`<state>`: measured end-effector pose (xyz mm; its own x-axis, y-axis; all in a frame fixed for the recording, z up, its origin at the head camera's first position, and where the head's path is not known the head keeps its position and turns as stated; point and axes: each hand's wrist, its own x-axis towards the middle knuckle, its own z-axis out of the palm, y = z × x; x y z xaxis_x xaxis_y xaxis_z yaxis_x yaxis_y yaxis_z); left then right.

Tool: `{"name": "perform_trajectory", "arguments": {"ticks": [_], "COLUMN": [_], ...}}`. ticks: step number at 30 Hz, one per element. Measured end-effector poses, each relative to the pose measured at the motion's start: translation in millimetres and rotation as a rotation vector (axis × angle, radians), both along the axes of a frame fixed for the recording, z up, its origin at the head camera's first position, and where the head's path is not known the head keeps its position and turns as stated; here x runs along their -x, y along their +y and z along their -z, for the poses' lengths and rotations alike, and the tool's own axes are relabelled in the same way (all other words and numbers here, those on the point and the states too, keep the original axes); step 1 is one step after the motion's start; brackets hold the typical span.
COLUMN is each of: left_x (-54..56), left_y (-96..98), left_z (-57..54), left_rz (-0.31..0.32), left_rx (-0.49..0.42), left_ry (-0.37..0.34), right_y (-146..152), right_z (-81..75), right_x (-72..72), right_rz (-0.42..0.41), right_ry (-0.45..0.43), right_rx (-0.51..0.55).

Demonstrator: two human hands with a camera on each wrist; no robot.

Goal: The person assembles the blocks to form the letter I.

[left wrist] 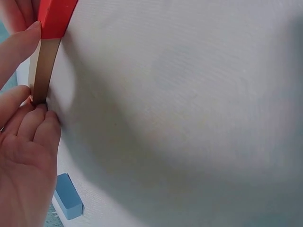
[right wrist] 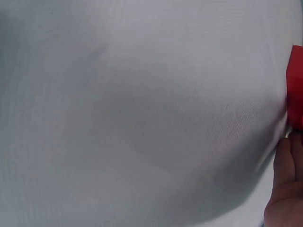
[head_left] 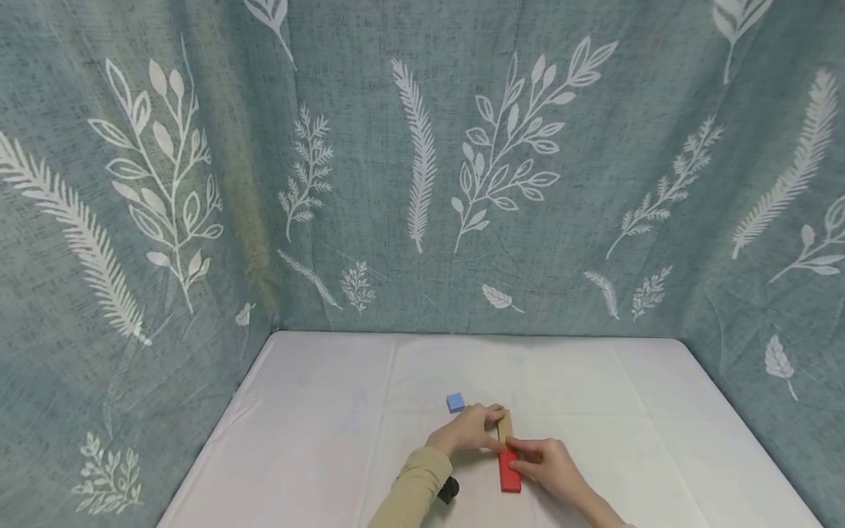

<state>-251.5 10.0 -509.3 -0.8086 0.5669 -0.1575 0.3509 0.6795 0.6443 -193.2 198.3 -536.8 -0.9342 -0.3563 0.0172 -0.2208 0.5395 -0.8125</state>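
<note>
A plain wooden block (head_left: 505,425) and a red block (head_left: 510,473) lie end to end in one line on the white cloth. The left hand (head_left: 467,429) holds the wooden block, its fingers at the far end and its thumb near the joint with the red one. From the other side the right hand (head_left: 551,463) grips the red block near that same joint. In the left wrist view the ends of the wooden block (left wrist: 43,66) and red block (left wrist: 54,21) meet. Only the edge of the red block (right wrist: 295,90) shows in the right wrist view, with fingers beside it.
A small blue block (head_left: 455,402) lies beyond the left hand, apart from the line. A black device (head_left: 449,490) sits at the left wrist. Behind the white-covered table (head_left: 317,425) hangs a blue-green curtain (head_left: 370,183) with white leaf patterns.
</note>
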Motion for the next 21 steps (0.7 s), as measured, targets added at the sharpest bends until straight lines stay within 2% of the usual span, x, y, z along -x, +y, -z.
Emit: {"name": "perform_trajectory", "arguments": {"ticks": [13, 21], "left_x": [-1.3, -4.2], "left_y": [-2.1, -3.1], "left_z": [3.6, 8.1], "left_rz": [0.007, -0.009], "left_rx": [-0.044, -0.115], "left_ry": [-0.034, -0.023], "right_y": [2.0, 2.5], "right_z": [-0.2, -0.1], "right_x": [1.6, 1.6], "right_rz": [-0.035, -0.044], "right_ry": [0.036, 0.011], "right_rx": [0.015, 0.027]}}
